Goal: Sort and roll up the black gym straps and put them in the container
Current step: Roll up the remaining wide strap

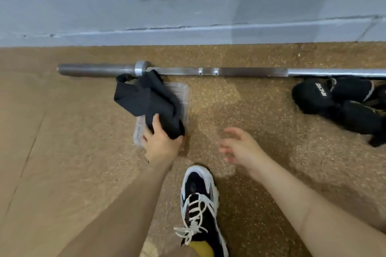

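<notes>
On the gym floor (250, 110) beyond your shoe (199, 204), your right hand (240, 148) hangs spread and empty while your left hand (161, 142) grips the black strap (146, 98) over the clear container (183, 94), where its unrolled bulk could spill past the rim toward the barbell (250, 72).
</notes>
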Demonstrator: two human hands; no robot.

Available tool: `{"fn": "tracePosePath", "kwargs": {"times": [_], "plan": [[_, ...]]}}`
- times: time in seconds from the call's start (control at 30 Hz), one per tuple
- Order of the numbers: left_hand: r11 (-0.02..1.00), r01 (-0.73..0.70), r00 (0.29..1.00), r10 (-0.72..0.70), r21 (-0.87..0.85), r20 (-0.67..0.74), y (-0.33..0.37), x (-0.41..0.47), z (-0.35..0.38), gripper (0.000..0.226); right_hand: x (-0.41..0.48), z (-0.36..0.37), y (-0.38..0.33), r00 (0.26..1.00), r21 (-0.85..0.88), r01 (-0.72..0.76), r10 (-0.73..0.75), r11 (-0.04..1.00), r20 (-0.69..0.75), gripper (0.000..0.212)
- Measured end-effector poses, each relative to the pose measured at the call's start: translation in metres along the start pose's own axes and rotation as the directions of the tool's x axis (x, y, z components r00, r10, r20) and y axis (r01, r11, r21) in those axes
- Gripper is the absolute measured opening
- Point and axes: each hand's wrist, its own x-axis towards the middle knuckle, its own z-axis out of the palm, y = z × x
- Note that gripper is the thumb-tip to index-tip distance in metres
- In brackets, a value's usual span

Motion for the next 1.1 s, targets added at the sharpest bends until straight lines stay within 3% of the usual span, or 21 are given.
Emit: {"fn": "tracePosePath", "kwargs": {"times": [0.1, 0.17, 0.23, 0.3, 0.4, 0.5, 0.6, 0.67, 0.73, 0.77, 0.83, 0.93, 1.03, 1.07, 1.1], "plan": [[0.999, 0.008, 0.998, -0.006, -0.034, 0.059, -0.009, 0.022, -0.005, 0.102, 0.000, 0.024, 0.007, 0.997, -0.050, -0.016, 0.019, 0.999, 0.070, 0.044], [0.982, 0.028, 0.997, -0.012, -0.187, 0.082, -0.001, 0.029, -0.009, 0.097, 0.003, 0.032, 0.004, 0.997, 0.056, -0.029, 0.025, 0.998, 0.067, 0.045], [0.889, 0.075, 0.995, -0.034, -0.452, 0.098, 0.012, 0.025, -0.015, 0.086, 0.010, 0.036, -0.003, 0.994, 0.242, -0.089, 0.069, 0.966, 0.089, 0.051], [0.753, 0.143, 0.979, -0.014, -0.642, 0.201, 0.028, 0.011, -0.022, 0.070, 0.016, 0.037, -0.014, 0.979, 0.369, -0.163, 0.104, 0.915, 0.174, 0.059], [0.647, 0.206, 0.875, 0.215, -0.734, 0.434, 0.051, -0.021, -0.026, 0.040, 0.016, 0.034, -0.038, 0.970, 0.433, -0.172, 0.076, 0.885, 0.229, 0.063], [0.724, 0.164, 0.725, 0.372, -0.670, 0.579, 0.064, -0.052, -0.034, 0.018, 0.001, 0.030, -0.057, 0.992, 0.334, -0.108, 0.082, 0.936, 0.091, 0.047], [0.827, 0.037, 0.641, 0.412, -0.562, 0.648, 0.062, -0.063, -0.058, 0.032, -0.018, 0.022, -0.069, 0.997, 0.327, 0.066, -0.053, 0.943, -0.050, 0.035], [0.849, -0.088, 0.662, 0.440, -0.520, 0.607, 0.057, -0.066, -0.079, 0.055, -0.037, 0.016, -0.084, 0.978, 0.346, 0.202, -0.173, 0.916, -0.114, 0.035], [0.816, -0.007, 0.798, 0.353, -0.578, 0.489, 0.052, -0.069, -0.099, 0.070, -0.063, 0.009, -0.104, 0.950, 0.284, 0.312, -0.302, 0.906, -0.081, 0.038], [0.765, 0.109, 0.853, 0.256, -0.635, 0.454, 0.052, -0.072, -0.108, 0.073, -0.080, 0.006, -0.117, 0.931, 0.215, 0.361, -0.364, 0.908, -0.024, 0.039], [0.581, 0.310, 0.837, 0.209, -0.753, 0.506, 0.055, -0.079, -0.123, 0.075, -0.113, 0.001, -0.139, 0.889, 0.024, 0.438, -0.437, 0.899, 0.140, 0.040], [0.280, 0.464, 0.694, 0.475, -0.841, 0.541, 0.081, -0.106, -0.156, 0.074, -0.166, 0.005, -0.166, 0.811, -0.240, 0.564, -0.475, 0.790, 0.342, 0.041], [-0.068, 0.478, 0.789, 0.472, -0.876, 0.394, 0.106, -0.136, -0.211, 0.041, -0.217, 0.017, -0.183, 0.737, -0.527, 0.675, -0.505, 0.516, 0.449, 0.036], [-0.140, 0.415, 0.824, 0.476, -0.899, 0.307, 0.110, -0.145, -0.232, 0.027, -0.231, 0.021, -0.186, 0.737, -0.643, 0.665, -0.470, 0.380, 0.485, 0.034], [-0.142, 0.319, 0.848, 0.485, -0.937, 0.215, 0.113, -0.152, -0.250, 0.016, -0.245, 0.022, -0.189, 0.750, -0.741, 0.631, -0.426, 0.230, 0.506, 0.034]]}}
